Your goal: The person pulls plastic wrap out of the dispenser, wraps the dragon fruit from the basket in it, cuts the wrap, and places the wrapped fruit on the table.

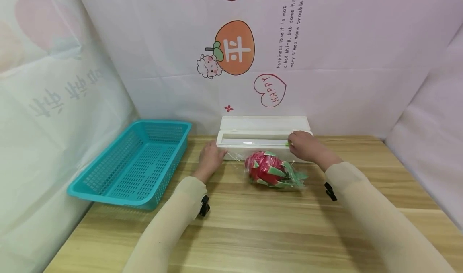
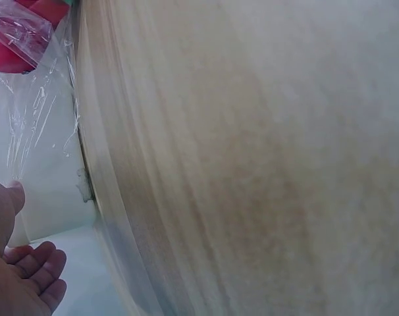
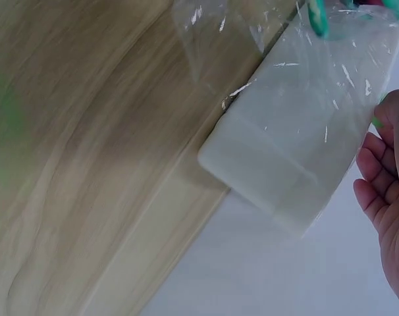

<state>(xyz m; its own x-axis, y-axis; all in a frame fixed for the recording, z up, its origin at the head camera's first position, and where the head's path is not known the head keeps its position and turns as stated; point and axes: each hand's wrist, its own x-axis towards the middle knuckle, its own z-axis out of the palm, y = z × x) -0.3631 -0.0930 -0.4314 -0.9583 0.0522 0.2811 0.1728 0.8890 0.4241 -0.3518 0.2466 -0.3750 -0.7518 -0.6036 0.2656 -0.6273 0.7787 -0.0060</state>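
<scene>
A white cling film box (image 1: 236, 153) stands at the back of the table with its lid (image 1: 264, 123) raised. My left hand (image 1: 211, 159) holds its left end; in the left wrist view the thumb (image 2: 15, 196) lies at the front and the fingers curve around the corner. At the box's right end, my right hand (image 1: 304, 145) pinches a small green slider (image 1: 287, 144) on the front edge, mostly covered by the fingers. Before the box lies a red dragon fruit (image 1: 263, 167) with green tips, wrapped in clear film (image 3: 305, 85) that stretches up the box front.
A turquoise plastic basket (image 1: 139, 172) sits on the left of the wooden table (image 1: 253, 232). Printed white cloth (image 1: 173, 64) hangs behind and at both sides. Black wrist cameras (image 1: 204, 206) are strapped under both sleeves.
</scene>
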